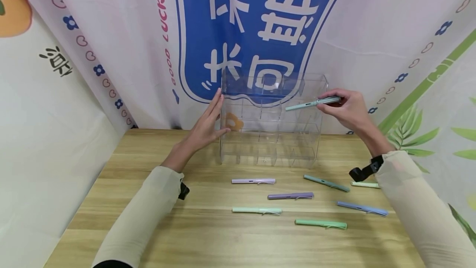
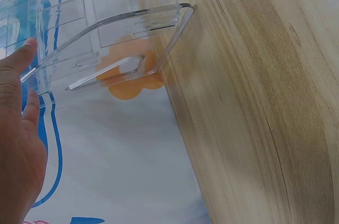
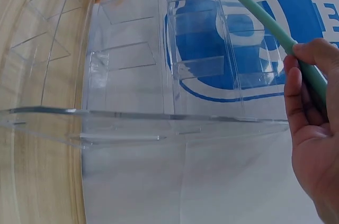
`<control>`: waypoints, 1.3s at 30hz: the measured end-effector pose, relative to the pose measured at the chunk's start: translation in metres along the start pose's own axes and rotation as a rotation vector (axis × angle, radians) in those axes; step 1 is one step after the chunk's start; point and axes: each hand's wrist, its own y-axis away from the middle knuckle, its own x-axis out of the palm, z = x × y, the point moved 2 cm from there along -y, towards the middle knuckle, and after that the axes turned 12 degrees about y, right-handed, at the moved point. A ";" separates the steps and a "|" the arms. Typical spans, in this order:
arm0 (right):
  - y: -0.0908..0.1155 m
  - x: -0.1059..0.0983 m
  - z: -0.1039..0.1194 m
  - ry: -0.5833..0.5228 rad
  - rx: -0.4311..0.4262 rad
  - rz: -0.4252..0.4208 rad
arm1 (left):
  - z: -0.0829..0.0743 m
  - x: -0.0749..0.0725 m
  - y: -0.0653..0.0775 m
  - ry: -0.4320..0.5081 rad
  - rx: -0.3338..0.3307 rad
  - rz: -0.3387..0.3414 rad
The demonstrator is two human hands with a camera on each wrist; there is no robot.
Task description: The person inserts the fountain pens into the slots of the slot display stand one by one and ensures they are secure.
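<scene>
A clear acrylic rack (image 1: pixel 267 125) with several tiers of small compartments stands at the back of the table. My left hand (image 1: pixel 208 127) rests against its left side, fingers straight, thumb near the front edge; the left wrist view shows this hand (image 2: pixel 21 128) at the rack's side panel (image 2: pixel 122 44). In my right hand (image 1: pixel 347 108) I pinch a pale teal fountain pen (image 1: pixel 310 104) by its capped end. The pen lies nearly level in front of the upper right of the rack. From the right wrist, the pen (image 3: pixel 267 23) points over the compartments, its cap partly hidden by my fingers.
Several capped pens lie on the wooden table (image 1: pixel 178 226) before the rack: lilac (image 1: pixel 253 181), purple (image 1: pixel 290 196), mint (image 1: pixel 256 210), green (image 1: pixel 320 223), blue (image 1: pixel 362 208), dark green (image 1: pixel 326 183) and pale green (image 1: pixel 364 185), partly behind my right sleeve. A printed curtain (image 1: pixel 148 53) hangs behind.
</scene>
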 end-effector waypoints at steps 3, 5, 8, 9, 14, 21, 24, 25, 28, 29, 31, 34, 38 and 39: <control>-0.004 0.004 0.002 0.020 0.001 -0.021 | 0.001 0.000 0.000 -0.007 0.007 -0.004; -0.006 0.007 0.005 0.030 0.003 -0.026 | 0.002 0.001 0.000 -0.013 0.011 -0.005; -0.011 0.011 0.009 0.037 -0.002 -0.025 | 0.002 0.001 0.000 -0.018 0.021 -0.008; -0.013 0.013 0.010 0.036 -0.005 -0.027 | 0.002 0.001 -0.001 -0.018 0.025 -0.009; -0.020 0.023 0.012 0.042 -0.022 -0.029 | 0.001 0.000 -0.001 -0.018 0.032 -0.011; -0.027 0.034 0.015 0.017 0.008 -0.034 | 0.002 0.000 -0.001 -0.019 0.019 -0.005; -0.029 0.037 0.017 0.006 0.018 -0.039 | 0.002 0.000 0.000 -0.011 0.023 -0.005; -0.029 0.038 0.017 0.000 0.018 -0.039 | 0.002 0.000 0.000 -0.009 0.024 -0.005; -0.032 0.042 0.017 -0.016 0.015 -0.043 | 0.002 0.000 0.000 -0.007 0.027 -0.008; -0.033 0.044 0.017 -0.021 0.013 -0.044 | 0.002 0.000 0.000 -0.007 0.026 -0.008; -0.034 0.046 0.017 -0.032 0.006 -0.046 | 0.002 0.000 -0.001 -0.009 0.023 -0.008; -0.036 0.050 0.018 -0.047 -0.007 -0.046 | 0.003 0.000 -0.001 -0.009 0.020 -0.009; -0.037 0.056 0.018 -0.057 -0.014 -0.037 | 0.003 0.001 -0.001 -0.004 0.013 -0.008; -0.037 0.058 0.018 -0.052 -0.011 -0.034 | 0.003 0.001 0.000 0.000 0.014 -0.008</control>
